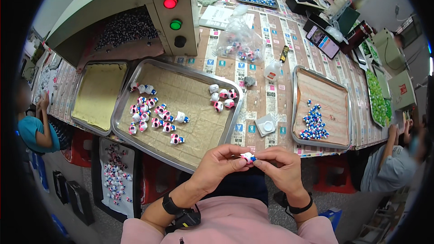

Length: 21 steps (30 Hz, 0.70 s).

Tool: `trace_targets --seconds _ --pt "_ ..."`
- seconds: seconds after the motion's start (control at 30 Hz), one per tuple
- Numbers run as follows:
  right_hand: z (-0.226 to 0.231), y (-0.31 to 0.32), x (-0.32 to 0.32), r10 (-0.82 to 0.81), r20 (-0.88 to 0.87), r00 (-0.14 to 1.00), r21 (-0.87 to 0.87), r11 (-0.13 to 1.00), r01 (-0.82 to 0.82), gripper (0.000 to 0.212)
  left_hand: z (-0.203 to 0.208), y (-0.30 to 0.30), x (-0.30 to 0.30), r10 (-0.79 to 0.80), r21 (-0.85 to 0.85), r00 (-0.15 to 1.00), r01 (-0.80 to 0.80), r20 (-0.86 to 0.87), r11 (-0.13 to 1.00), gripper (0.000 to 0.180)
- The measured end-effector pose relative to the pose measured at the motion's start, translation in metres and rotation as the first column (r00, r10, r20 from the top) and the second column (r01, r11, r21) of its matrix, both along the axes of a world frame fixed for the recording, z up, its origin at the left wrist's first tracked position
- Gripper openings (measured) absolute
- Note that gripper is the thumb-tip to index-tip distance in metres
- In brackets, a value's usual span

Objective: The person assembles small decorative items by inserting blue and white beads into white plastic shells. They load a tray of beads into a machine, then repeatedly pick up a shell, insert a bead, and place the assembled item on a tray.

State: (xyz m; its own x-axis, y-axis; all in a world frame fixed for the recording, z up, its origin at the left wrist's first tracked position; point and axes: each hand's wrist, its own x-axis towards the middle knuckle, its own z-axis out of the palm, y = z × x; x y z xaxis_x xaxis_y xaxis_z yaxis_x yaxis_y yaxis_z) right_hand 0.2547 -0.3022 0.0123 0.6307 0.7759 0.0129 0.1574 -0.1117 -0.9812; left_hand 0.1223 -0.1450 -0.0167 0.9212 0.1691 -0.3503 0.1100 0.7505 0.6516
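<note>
From the left, we see a black tray with a white lining [96, 176] on the floor, holding a scatter of small pink, white and blue figures [114, 182]. On the bench [282, 108], in a large metal tray lined in brown [199, 129], many glossy figures with blue parts [175, 139] lie loosely grouped at the left, while a smaller cluster of mostly white-and-pink figures [214, 97] sits by the right wall; we judge the work partly done, with that cluster perhaps left over. Over the tray's near right corner, our left hand [221, 162] and right hand [282, 167] meet, each grip closed in a fingertip pinch on one small white, pink and blue figure [247, 157]. Further right, a pink-lined metal tray [334, 90] carries a heap of tiny blue-and-white pieces [315, 129], seemingly still unused
</note>
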Motion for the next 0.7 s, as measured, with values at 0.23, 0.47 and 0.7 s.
trace_targets --seconds 0.23,0.47,0.7 --pt "-0.003 0.004 -0.007 0.030 0.017 0.999 0.023 0.999 -0.030 0.016 0.002 0.002 -0.004 0.050 0.170 0.999 -0.051 0.013 0.984 0.028" --pt "0.005 0.007 -0.008 0.074 -0.009 0.997 0.065 0.995 -0.073 0.020 0.015 0.010 -0.008 0.017 0.181 1.000 -0.013 -0.020 0.983 0.029" --pt "-0.018 -0.011 0.081 -0.095 0.673 0.734 -0.102 0.970 0.220 0.023 0.004 0.063 -0.034 0.211 0.936 0.973 0.013 -0.093 0.351 0.022"
